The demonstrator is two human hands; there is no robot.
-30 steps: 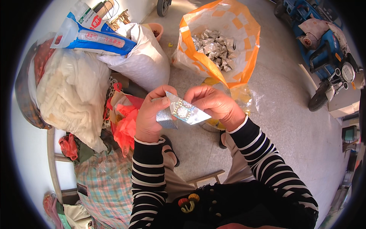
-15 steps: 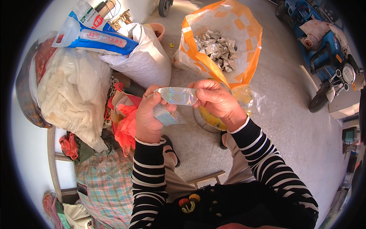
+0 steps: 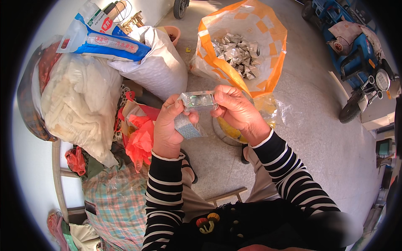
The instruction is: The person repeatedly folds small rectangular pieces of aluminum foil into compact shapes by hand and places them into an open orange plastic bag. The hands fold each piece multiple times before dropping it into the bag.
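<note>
likely home garage, parked blue vehicle, bulging white sack

On the left, a heaped cream cloth, with a blue-and-white packet above, its right end overlapping a bulging white sack. Just behind the sack, a pink bowl; farther up, a dark wheel. Lower left, a knotted red bag near plaid cloth. Upper right, a blue scooter on the grey floor.
</note>
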